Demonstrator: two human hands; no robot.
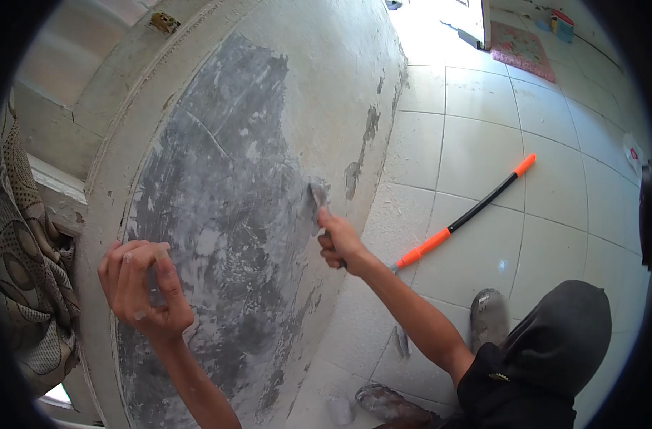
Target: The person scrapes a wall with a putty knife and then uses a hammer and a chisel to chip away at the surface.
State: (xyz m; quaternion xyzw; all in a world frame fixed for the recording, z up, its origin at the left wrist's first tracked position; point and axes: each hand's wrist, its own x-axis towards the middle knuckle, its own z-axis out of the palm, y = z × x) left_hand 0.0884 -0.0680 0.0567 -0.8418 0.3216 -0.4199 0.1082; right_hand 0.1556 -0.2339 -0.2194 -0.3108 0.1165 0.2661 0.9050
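My right hand (344, 243) grips a putty knife (317, 193), its blade against the wall where grey surface meets pale paint. The dark handle end shows below my fist. Scraped grey wall (219, 179) spreads across the middle, streaked with whitish residue. Over its lower left edge, my left hand (147, 286) hovers with fingers loosely curled and the thumb standing apart from the palm, dust on the skin. No object shows in it. Behind my right forearm, an orange and black pole (476, 211) lies on the floor.
White floor tiles (547, 236) run along the wall, dusty near its base. Patterned cloth (36, 279) hangs at far left beside the frame. A pink mat (522, 51) and a small tub (562, 26) lie farther back. Black clothing (562, 336) and a dusty shoe (489, 318) occupy the lower right.
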